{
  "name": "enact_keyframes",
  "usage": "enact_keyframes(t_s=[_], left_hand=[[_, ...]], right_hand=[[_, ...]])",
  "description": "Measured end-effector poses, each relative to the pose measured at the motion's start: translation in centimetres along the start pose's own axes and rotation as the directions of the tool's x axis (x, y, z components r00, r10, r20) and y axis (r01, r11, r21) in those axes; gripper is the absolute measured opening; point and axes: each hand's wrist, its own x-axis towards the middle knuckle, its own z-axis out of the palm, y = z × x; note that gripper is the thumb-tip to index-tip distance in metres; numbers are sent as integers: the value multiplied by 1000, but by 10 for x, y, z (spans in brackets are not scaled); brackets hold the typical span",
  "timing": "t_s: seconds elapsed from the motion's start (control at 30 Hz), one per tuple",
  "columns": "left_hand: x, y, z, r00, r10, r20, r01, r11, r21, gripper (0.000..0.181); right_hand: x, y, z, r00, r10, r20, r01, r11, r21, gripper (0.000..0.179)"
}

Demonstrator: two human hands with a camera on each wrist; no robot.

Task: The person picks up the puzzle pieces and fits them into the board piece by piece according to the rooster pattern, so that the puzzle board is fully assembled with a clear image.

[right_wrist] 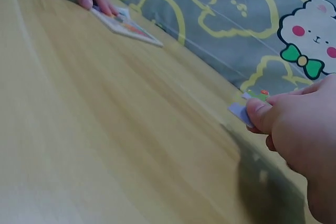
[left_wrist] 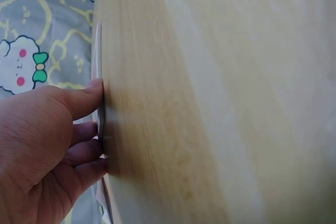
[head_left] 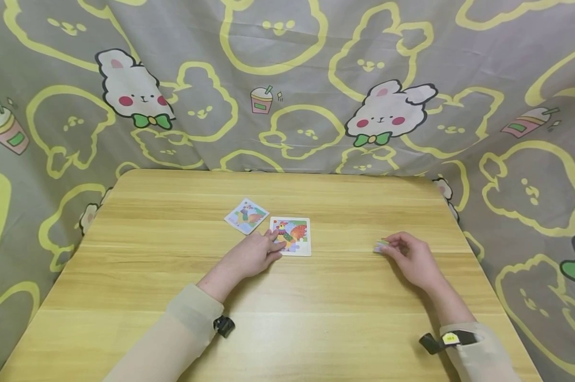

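Observation:
A square jigsaw puzzle (head_left: 299, 232) with a white border and a colourful rooster picture lies flat on the table (head_left: 344, 307). My left hand (head_left: 257, 253) rests on its left side, fingers over the picture and thumb by the lower edge. In the left wrist view the puzzle appears edge-on, a thin strip beside the fingertips (left_wrist: 92, 167). Off to the right, my right hand (head_left: 411, 259) pinches a small puzzle piece (right_wrist: 240, 113) in lilac and green, between thumb and fingers, above the tabletop. Whether it is a single piece is hard to tell.
Behind the puzzle, to its left, lies a tilted square card (head_left: 246, 216) with a similar rooster picture. A grey curtain (head_left: 297, 138) with bunny and bear prints hangs along the table's back and sides.

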Motion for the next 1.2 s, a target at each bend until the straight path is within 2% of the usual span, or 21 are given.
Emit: enact_keyframes(t_s=[0.3,0.9,1.2], left_hand=[[0,0,0,1000,-3,1,3,1000,1,37],[0,-1,1,1000,-25,12,24,1000,9,38],[-1,1,0,999,-32,12,32,999,-20,38]], right_hand=[[16,-23,16,996,79,33,-82,988,128,14],[45,-63,55,988,71,137,-107,955,278,15],[52,-84,74,979,58,196,-114,950,289,14]])
